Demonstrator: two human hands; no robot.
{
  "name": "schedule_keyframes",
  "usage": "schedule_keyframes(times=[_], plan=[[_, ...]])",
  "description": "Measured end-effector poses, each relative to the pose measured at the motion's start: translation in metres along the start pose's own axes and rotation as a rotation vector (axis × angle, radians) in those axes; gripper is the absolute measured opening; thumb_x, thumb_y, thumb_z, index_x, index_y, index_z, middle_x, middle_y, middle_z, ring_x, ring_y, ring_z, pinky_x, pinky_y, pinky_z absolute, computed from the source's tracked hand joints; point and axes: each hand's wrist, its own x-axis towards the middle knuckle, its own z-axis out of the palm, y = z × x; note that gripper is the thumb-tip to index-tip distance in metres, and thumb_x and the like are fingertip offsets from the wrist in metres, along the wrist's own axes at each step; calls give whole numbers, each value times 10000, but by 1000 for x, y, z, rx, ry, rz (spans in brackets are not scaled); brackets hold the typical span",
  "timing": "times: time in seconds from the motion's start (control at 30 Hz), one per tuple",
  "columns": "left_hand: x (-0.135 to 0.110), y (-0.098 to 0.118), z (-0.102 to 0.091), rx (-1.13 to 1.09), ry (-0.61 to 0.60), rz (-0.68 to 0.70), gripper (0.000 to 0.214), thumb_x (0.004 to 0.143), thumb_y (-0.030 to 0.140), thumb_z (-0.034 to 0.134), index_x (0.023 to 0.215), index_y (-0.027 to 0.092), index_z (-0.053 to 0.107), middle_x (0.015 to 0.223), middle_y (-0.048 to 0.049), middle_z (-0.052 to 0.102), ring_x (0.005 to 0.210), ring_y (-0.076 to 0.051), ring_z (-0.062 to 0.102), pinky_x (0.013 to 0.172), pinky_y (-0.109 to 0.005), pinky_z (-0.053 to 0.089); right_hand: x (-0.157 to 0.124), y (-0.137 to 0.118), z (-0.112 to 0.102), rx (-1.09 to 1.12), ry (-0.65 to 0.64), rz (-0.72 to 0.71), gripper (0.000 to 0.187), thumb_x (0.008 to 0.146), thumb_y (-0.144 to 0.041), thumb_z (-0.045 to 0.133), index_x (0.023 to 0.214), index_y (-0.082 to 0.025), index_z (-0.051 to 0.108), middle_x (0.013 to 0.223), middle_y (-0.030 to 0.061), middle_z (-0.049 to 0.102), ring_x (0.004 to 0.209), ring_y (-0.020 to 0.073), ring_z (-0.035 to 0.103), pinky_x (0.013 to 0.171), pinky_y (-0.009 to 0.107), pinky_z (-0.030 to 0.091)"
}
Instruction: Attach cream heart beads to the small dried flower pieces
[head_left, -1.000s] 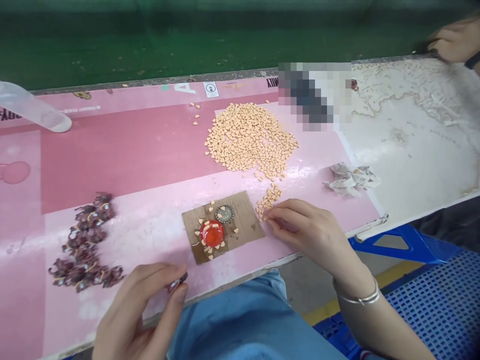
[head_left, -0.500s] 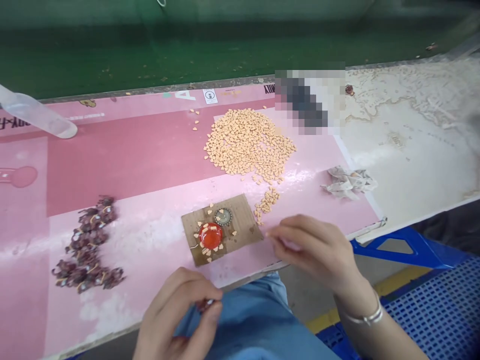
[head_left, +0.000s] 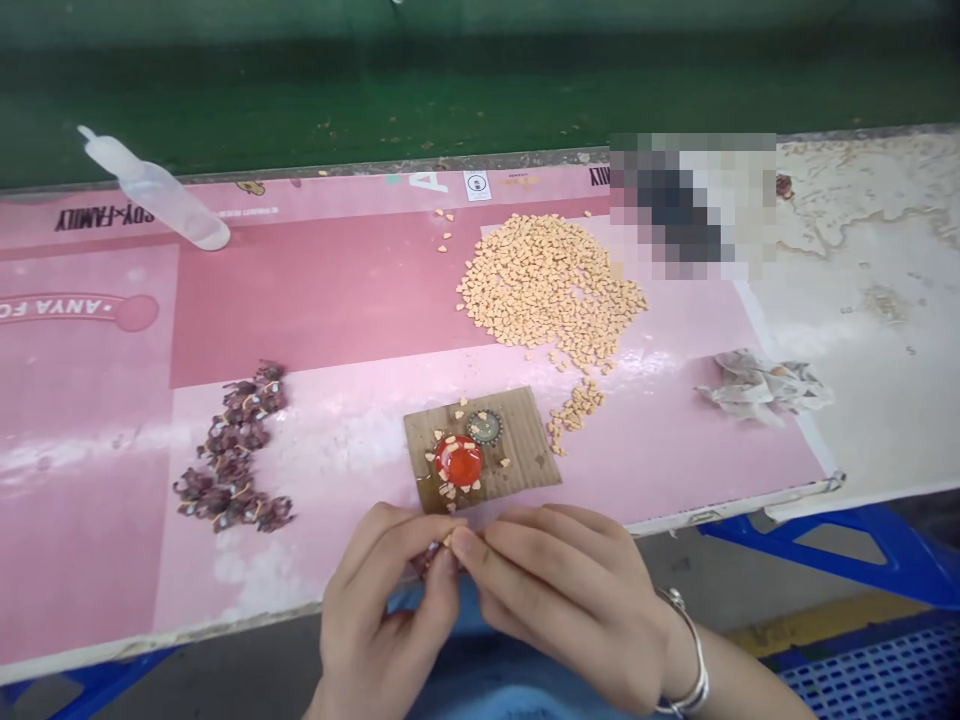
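My left hand (head_left: 386, 600) is at the front edge of the pink board (head_left: 337, 400), pinching a small dark maroon piece (head_left: 427, 560) that its fingers mostly hide. My right hand (head_left: 562, 600) meets it from the right, with a tiny peach heart-shaped piece (head_left: 448, 540) at its fingertips against the maroon piece. Just beyond both hands lies a cardboard square (head_left: 525, 440) bearing a red glossy dome (head_left: 459, 460), a ridged bottle cap (head_left: 484, 427) and scattered peach pieces. A large pile of peach hearts (head_left: 547, 285) spreads farther back, with a short trail (head_left: 574, 412) below it.
A cluster of finished-looking dark maroon pieces (head_left: 236, 450) lies at the left of the board. A plastic squeeze bottle (head_left: 154, 190) lies at the back left, and crumpled tissue (head_left: 761, 388) lies at the right. A blurred patch covers the back right. Blue stands sit below the board.
My right hand has left the trail of peach pieces and moved left to join my left hand at the board's front edge. The camera view has shifted, so the board appears farther right.
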Motion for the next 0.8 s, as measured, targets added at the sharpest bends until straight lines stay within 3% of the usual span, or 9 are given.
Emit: schedule_keyframes(times=[0.2, 0.43, 0.6, 0.8], plan=[[5, 0, -1, 106, 9, 99, 209, 987, 32, 617, 1005, 225, 695, 789, 11, 704, 652, -105, 664, 579, -184, 543, 8, -1, 7, 31, 50, 159, 157, 1109, -149, 602, 1038, -178, 739, 829, -5, 795, 707, 96, 753, 696, 207, 653], [7, -3, -2, 202, -15, 212, 166, 1053, 46, 557, 1046, 195, 632, 829, 3, 713, 708, -97, 657, 688, -181, 570, 8, 3, 5, -39, -38, 123, 244, 1108, -164, 565, 914, -213, 705, 766, -15, 766, 663, 117, 737, 664, 240, 640], [3, -10, -10, 234, -13, 173, 199, 1067, 61, 584, 1179, 181, 697, 972, -12, 682, 846, -85, 669, 801, -161, 557, 7, 18, 3, -87, 27, 144, 176, 1009, -36, 646, 1034, -206, 683, 835, 4, 784, 707, 121, 729, 723, 235, 641], [0, -20, -19, 249, 42, 147, 280, 1079, 78, 586, 1295, 201, 714, 1024, -1, 660, 903, -81, 638, 842, -135, 538, 6, 31, 6, -142, -20, 126, 190, 1024, -22, 642, 1042, -211, 654, 826, 12, 762, 679, 136, 673, 675, 269, 613]])
